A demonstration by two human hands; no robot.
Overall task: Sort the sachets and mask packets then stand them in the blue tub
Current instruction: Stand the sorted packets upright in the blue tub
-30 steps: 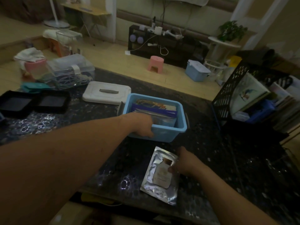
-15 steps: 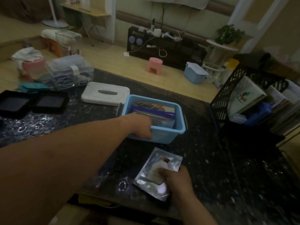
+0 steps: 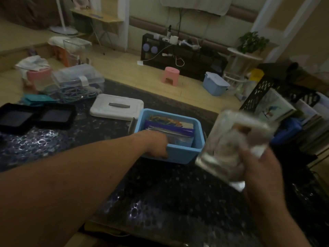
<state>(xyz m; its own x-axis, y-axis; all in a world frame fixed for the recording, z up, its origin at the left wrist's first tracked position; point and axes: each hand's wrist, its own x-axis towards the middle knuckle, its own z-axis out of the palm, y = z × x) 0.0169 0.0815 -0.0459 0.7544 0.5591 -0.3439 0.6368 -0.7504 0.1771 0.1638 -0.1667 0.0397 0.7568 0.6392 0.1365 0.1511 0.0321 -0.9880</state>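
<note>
The blue tub (image 3: 185,154) stands on the dark table with several packets (image 3: 170,129) upright inside it. My left hand (image 3: 156,145) grips the tub's near-left rim, fingers curled over the edge. My right hand (image 3: 258,168) holds a silver mask packet (image 3: 231,141) lifted in the air just right of the tub; the packet is blurred by motion and tilted.
A white lid (image 3: 116,108) lies behind the tub on the left. Two black trays (image 3: 35,117) sit at the far left, a clear box (image 3: 78,84) behind them. A black mesh rack (image 3: 277,97) with books stands at the right.
My right hand has picked the silver packet up off the table and raised it up and to the right, beside the tub. My left hand stays on the tub's rim.
</note>
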